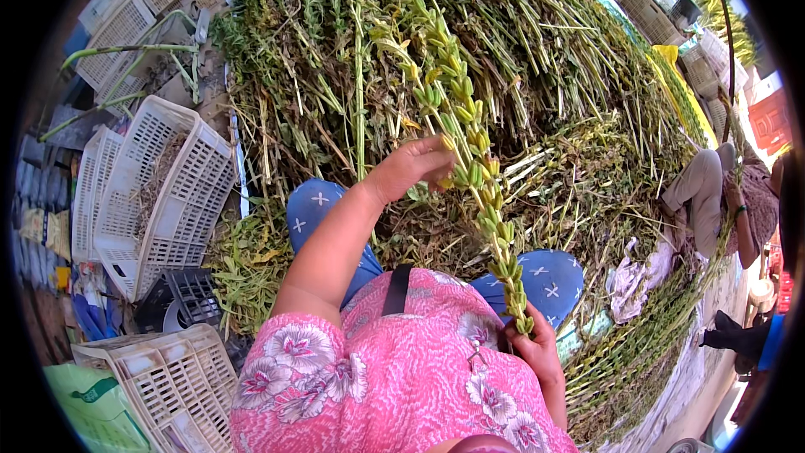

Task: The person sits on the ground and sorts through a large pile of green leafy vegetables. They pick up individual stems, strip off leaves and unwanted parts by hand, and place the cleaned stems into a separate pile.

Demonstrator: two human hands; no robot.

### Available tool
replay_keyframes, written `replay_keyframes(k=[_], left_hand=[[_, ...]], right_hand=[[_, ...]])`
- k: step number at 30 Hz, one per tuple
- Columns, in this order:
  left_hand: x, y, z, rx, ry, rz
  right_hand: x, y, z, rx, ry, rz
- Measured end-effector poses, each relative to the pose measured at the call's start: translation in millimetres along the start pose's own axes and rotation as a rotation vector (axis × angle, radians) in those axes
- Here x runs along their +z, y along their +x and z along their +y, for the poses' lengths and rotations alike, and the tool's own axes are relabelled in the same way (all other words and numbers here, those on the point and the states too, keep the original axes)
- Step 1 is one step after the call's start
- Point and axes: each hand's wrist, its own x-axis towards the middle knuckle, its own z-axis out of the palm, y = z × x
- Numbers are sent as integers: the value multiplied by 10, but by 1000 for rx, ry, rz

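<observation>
A long green stalk with many seed capsules, seemingly sesame (473,167), slants across the view in front of me. Its lower end, near my waist, is held in my right hand (534,343). My left hand (418,163) is at the middle of the stalk, fingers bent and fingertips against its left side among the capsules; whether they grip it is unclear. A wide heap of cut stalks (528,31) with leaves lies beyond my hands. Loose leaves and stems (440,233) cover the ground between my knees and the heap.
White plastic crates (182,182) stand at the left, another crate (170,384) at the lower left beside a green bag (94,409). More stalks (629,352) lie at the lower right near a pale crumpled cloth (635,283). Another person (698,195) sits at the far right.
</observation>
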Motion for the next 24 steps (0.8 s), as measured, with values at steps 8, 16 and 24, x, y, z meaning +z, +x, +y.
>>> replay_keyframes(k=[8, 16, 24], left_hand=[[240, -244, 44, 155, 867, -271], [-569, 53, 713, 745, 884, 778], [-689, 220, 644, 631, 1465, 500]], right_hand=[[11, 38, -28, -17, -14, 37], [-89, -55, 132, -80, -109, 95], [-60, -87, 54, -115, -180, 82]])
